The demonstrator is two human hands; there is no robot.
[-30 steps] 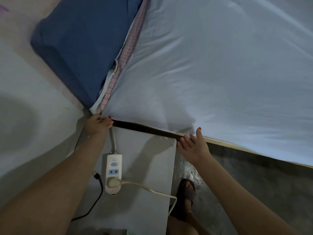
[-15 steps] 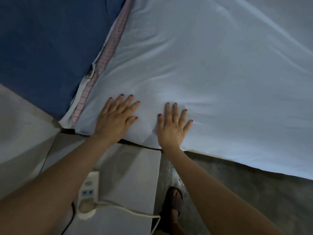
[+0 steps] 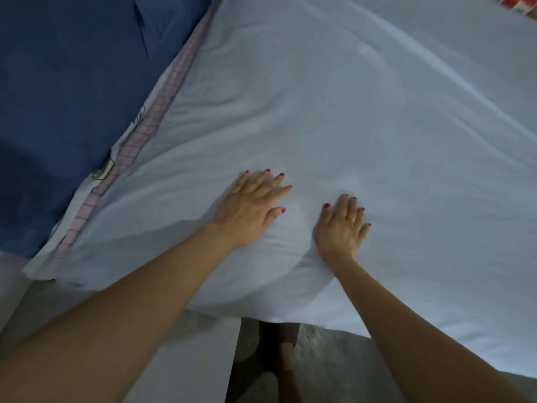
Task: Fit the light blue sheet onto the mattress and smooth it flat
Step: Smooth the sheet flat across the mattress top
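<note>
The light blue sheet covers the mattress. Left hand and right hand press flat on it, fingers spread, gripping nothing.

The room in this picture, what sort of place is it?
Most likely a bedroom in a home. A light blue sheet covers a mattress, with both hands pressed flat on it. A dark blue pillow or folded blanket lies beside it, and a pink checked cloth shows along the sheet's edge.
</note>
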